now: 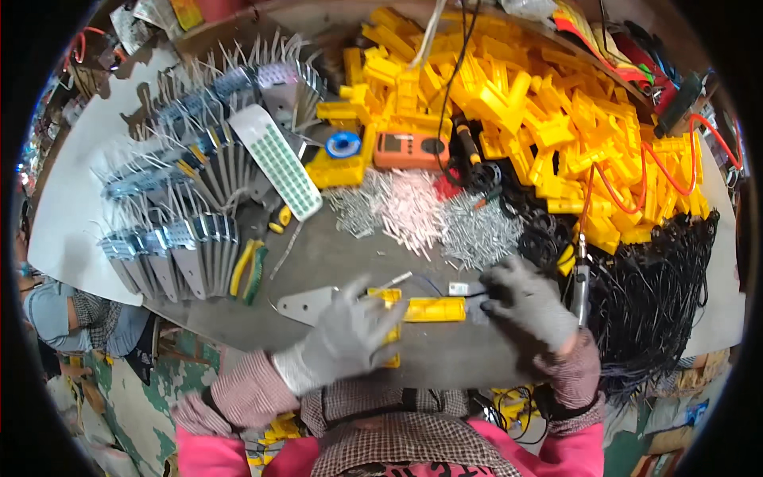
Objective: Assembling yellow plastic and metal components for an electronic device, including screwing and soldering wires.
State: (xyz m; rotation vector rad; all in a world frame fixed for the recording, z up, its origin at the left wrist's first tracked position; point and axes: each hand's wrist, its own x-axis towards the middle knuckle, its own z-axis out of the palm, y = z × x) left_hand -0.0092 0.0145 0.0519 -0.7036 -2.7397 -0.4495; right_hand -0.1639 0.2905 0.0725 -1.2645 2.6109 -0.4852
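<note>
My left hand (346,330), in a grey glove and slightly blurred, is over the left part of a yellow plastic housing (435,309), fingers stretched and apart. Beneath it a flat grey metal plate (306,306) sticks out to the left, partly hidden. At the housing's right end is my right hand (531,300), also gloved, with its fingers curled in; what they hold, if anything, is hidden. A small white-labelled piece (458,288) and a thin dark wire lie just above the housing, close to the right fingertips.
Yellow housings (509,103) are heaped at the back right, black cables (652,294) below them. Screw piles (481,230), an orange multimeter (411,150) and a white-green strip (276,162) lie mid-table. Metal plates with wires (171,254) stand left, beside pliers (249,270). An electric screwdriver (581,290) hangs at right.
</note>
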